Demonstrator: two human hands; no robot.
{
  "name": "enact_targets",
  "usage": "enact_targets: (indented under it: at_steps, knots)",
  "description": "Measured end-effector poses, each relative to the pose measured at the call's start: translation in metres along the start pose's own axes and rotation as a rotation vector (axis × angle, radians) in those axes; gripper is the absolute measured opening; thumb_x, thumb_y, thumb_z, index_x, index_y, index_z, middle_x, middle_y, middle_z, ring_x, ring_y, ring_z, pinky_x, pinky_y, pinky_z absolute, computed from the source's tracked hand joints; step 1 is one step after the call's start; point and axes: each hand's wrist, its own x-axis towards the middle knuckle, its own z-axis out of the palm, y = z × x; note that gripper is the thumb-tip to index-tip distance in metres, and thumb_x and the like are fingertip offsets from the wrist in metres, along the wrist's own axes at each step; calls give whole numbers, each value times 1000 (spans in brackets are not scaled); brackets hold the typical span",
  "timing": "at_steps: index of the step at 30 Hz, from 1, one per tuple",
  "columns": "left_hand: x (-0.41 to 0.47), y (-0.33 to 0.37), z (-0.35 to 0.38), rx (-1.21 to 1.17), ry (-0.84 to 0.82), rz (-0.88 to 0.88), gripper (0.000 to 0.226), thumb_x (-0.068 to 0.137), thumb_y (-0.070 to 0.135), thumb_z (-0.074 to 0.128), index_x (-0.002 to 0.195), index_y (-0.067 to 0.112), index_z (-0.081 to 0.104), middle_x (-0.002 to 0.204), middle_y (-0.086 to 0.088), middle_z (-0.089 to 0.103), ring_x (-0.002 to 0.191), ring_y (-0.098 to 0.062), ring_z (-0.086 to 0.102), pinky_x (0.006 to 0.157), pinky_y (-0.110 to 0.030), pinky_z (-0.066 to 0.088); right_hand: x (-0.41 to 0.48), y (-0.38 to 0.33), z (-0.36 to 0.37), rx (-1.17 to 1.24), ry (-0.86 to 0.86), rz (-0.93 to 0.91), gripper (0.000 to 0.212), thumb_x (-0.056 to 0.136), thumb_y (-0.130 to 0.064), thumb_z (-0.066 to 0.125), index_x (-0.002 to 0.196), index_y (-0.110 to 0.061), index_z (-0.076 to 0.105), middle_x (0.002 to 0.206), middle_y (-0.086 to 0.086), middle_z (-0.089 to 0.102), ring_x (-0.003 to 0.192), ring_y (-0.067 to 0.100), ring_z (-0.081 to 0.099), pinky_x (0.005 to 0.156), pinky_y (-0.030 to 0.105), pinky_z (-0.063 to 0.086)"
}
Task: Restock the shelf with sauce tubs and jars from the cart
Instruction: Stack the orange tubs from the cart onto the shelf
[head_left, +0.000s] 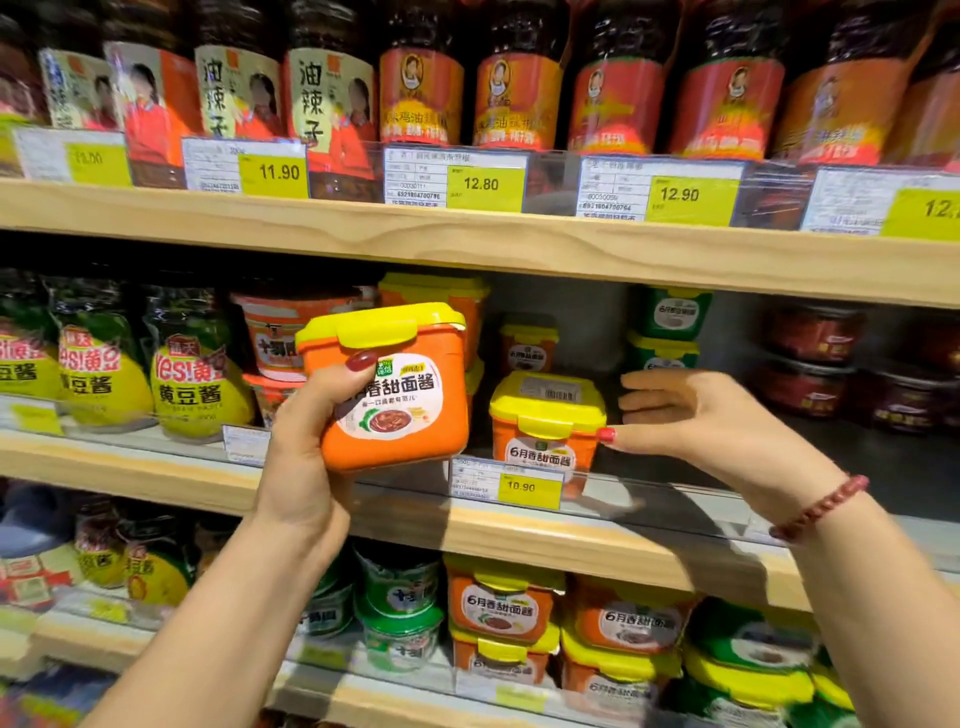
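The left hand (306, 447) grips an orange sauce tub (400, 395) with a yellow clip lid, the thumb across its front label and the fingers curled round its left side and back. The tub is tilted slightly and held in the air in front of the middle shelf (130, 467), just above that shelf's front edge and left of its price tag (506, 483) reading 10.90.

The right hand (701, 415) is spread wide and holds nothing. Its fingers (644, 389) reach straight to the left, and its thumb tip sits at the right front corner of the lid of a second orange tub (545, 415); it seems to touch it. That tub stands upright at the front edge of the middle shelf, right behind the price tag. A red bead bracelet (821, 506) circles the right wrist.

Further back on the same shelf stand a smaller orange tub (527, 348) and two stacked green tubs (670, 322). Dark red tubs (815, 353) are toward the right end, and yellow soybean paste pouches (197, 379) line the left end.

The upper shelf (467, 244) carries a row of chilli sauce jars (519, 104) behind yellow price labels. The lower shelf (405, 691) holds stacked orange and green tubs (498, 603)
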Motion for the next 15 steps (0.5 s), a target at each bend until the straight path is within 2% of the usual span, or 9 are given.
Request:
enact_targets:
  at_steps: [2,5,7,9,13,15]
  knots:
    - [1,-4,5,29,-24,-4,15,63,19,63,58,28,74,64,6,71,58,-7,67,54,-22,55,-15,-11,-2,25,99,-129,69,59,-42,81,122,-24,60,111,-7,67,102,7,64,90,26,51]
    - [1,-12,13,54,-73,-18,12,57,23,65,62,28,75,68,5,72,61,-8,68,56,-22,55,-35,-24,9,215,-48,-245,66,57,-39,78,119,-22,63,109,-3,71,103,7,66,88,27,55]
    - [-3,-17,21,57,-125,-22,18,51,26,67,67,27,76,72,4,73,65,-10,70,55,-22,56,-42,-26,19,304,-182,-224,72,59,-31,86,125,-20,59,115,-2,69,108,7,65,88,32,56]
    - [-7,-21,27,61,-182,-24,27,49,32,67,74,25,76,77,1,74,69,-14,71,57,-24,57,-43,-26,26,324,-240,-218,74,64,-27,85,131,-17,55,120,-2,68,111,8,64,87,32,56]
    - [-7,-25,38,79,-236,-40,39,52,32,69,87,16,72,82,-6,74,74,-19,72,59,-27,57,-37,-22,24,454,-235,-178,68,67,-21,82,128,-13,55,114,3,71,103,15,69,75,24,55]
    - [-3,-24,43,95,-248,-63,48,53,32,70,96,11,68,85,-8,74,76,-20,72,59,-27,56,-31,-18,24,548,-211,-152,68,64,-16,82,126,-10,54,106,6,73,98,19,70,76,26,56]
